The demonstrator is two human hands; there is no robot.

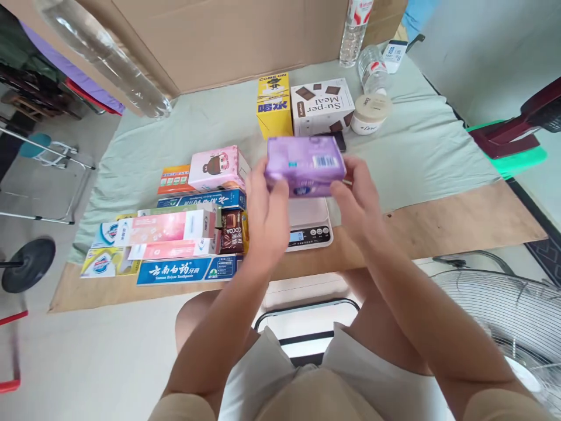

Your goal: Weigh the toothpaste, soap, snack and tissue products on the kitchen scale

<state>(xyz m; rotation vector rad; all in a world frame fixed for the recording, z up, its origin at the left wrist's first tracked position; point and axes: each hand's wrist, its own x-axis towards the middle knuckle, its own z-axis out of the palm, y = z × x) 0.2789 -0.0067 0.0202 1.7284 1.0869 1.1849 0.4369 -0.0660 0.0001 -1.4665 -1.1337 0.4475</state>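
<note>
A purple pack (304, 155) with a barcode on its upper face is held up between both my hands, a little blurred. My left hand (268, 213) grips its left end, thumb on the near side. At the right end, my right hand (360, 199) closes on it with thumb and fingers. Below the pack is a white kitchen scale (323, 225) with a lit display, its platform partly covered from view. Close to my left hand lie a brown cocoa packet (232, 231), a pink box (217, 168) and a blue toothpaste box (188, 270).
Pink toothpaste boxes (166, 227) and soap boxes (103, 260) are grouped at the left. Behind the pack stand a yellow box (274, 102), a white box (323, 105), a Dove jar (370, 114) and water bottles (353, 38). A fan (508, 304) is at the lower right.
</note>
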